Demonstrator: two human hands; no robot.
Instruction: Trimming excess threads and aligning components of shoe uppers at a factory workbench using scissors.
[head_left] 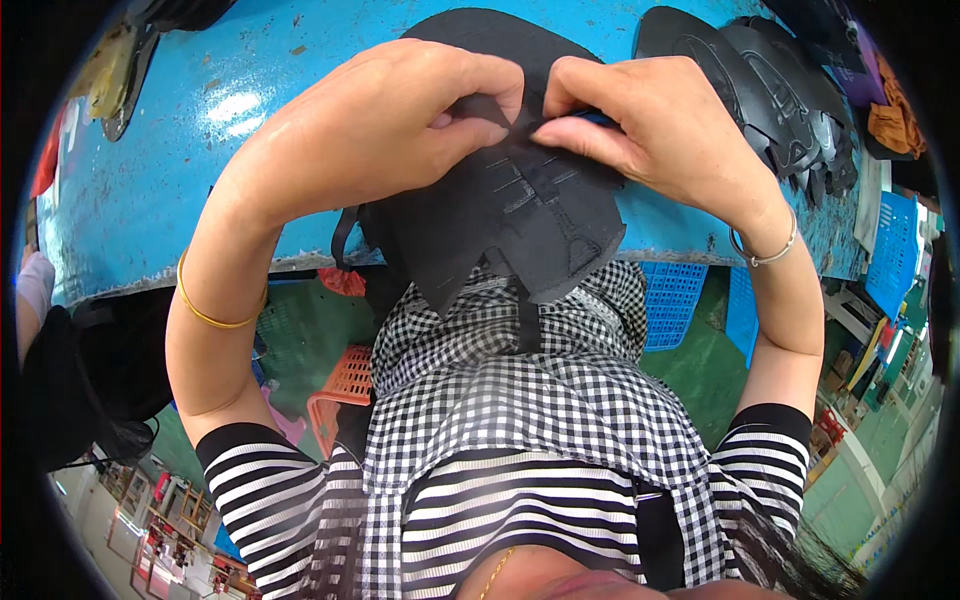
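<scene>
The site is a workshop: scuffed blue counter point(140, 200) under the hands point(370, 125), black pieces point(740, 90) stacked to their right, plastic crates point(672, 305) below them.

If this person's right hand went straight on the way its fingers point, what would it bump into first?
Most likely the left hand's fingertips, facing it across a narrow gap above the black stitched panel. Depth is unclear, so it might brush the panel first.

Black panel point(430, 235), blue table point(290, 50), apron point(530, 400) — black-white checks
</scene>
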